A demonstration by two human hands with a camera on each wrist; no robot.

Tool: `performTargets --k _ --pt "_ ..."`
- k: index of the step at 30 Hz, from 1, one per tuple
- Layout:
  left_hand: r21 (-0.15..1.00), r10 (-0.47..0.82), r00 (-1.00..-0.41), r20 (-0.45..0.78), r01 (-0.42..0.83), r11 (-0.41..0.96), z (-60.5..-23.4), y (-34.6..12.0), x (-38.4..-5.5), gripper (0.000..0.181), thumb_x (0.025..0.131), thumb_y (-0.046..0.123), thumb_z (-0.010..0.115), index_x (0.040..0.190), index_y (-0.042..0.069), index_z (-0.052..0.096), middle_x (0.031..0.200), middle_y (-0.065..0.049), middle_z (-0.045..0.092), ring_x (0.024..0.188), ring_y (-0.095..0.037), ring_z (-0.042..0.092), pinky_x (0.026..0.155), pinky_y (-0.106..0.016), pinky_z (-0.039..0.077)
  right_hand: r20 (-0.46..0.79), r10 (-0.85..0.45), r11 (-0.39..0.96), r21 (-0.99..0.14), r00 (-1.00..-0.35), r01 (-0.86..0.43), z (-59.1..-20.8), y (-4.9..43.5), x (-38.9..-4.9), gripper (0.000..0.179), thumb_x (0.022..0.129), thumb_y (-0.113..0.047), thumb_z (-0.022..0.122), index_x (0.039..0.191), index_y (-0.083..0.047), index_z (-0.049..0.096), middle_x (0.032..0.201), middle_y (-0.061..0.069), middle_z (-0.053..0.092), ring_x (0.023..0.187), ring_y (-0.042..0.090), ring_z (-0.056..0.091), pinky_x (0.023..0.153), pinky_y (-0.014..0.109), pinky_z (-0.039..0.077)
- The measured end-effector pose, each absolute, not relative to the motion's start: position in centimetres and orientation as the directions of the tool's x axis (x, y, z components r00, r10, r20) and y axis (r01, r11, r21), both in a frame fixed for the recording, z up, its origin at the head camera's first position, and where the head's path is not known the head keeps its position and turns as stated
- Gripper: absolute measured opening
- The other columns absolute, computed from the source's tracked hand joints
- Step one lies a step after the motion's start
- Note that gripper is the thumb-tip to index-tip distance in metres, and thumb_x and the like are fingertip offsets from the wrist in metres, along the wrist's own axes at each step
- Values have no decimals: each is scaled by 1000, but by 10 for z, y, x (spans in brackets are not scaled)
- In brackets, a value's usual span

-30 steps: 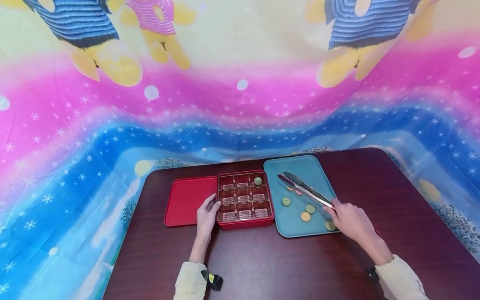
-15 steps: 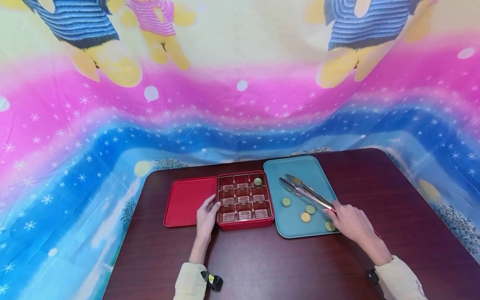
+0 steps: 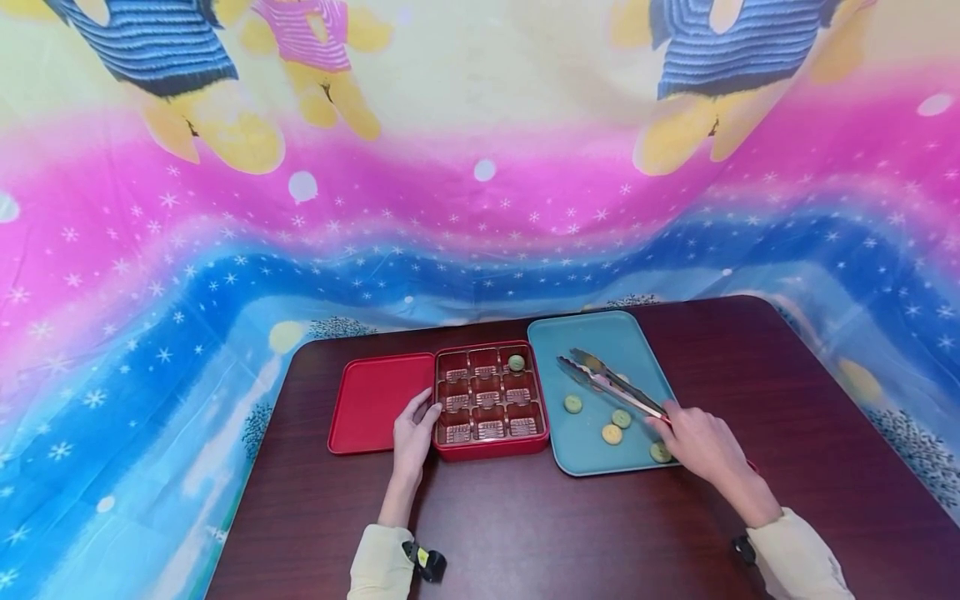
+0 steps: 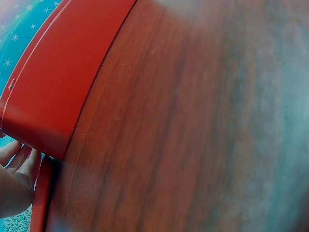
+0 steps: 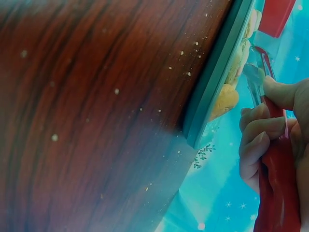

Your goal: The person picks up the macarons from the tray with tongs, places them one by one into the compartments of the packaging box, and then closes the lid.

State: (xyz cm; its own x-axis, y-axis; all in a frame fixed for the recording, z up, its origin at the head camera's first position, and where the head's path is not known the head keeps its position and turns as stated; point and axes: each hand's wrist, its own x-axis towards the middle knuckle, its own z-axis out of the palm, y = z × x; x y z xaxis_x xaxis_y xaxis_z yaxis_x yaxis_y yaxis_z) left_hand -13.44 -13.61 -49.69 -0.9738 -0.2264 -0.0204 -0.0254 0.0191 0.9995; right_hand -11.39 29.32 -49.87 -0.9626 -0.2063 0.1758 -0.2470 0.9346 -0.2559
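Note:
My right hand grips a pair of tongs by the red handles. The tongs' two arms stand apart, angled to the far left over the teal tray, overlapping pale cookies beneath them. Green cookies and a yellow cookie lie nearer the front of that tray. With its fingers extended, my left hand rests against the left wall of a red box. Inside the box is a brown compartment insert; one green cookie sits in its back right compartment.
A red lid lies left of the box, close to my left hand. The teal tray sits right beside the box. Crumbs dot the dark wooden table. A printed cloth hangs behind the table.
Early on, the tongs' tips shifted slightly right and nearer, and their arms spread a little wider; they then stayed nearly still. My left hand has kept its place at the box.

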Motion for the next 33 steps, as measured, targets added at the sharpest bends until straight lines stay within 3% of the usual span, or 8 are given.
performTargets --k 14,25,33 --pt "999 -220 -975 -18 -28 43 -495 -135 -134 41 100 -1 61 139 -15 55 140 -34 56 136 -43 51 110 -53 43 198 -222 930 -250 -955 -268 -500 292 -116 32 96 -25 74 84 -5 52 58 0 35 46 14 35 42 30 33" --pt "1000 -249 -968 -15 -21 20 -533 -141 -149 42 101 4 64 141 -7 58 142 -27 59 137 -38 53 108 -43 47 226 -223 932 -235 -948 -276 -500 292 -116 32 93 -24 77 83 -6 53 57 -2 35 45 13 34 42 29 32" --pt "999 -251 -968 -20 -27 25 -535 -141 -150 43 101 6 65 142 -7 58 143 -28 57 138 -39 50 111 -52 42 252 -235 931 -220 -939 -293 -499 292 -117 31 92 -22 79 81 -7 54 56 -3 34 46 12 33 42 29 32"
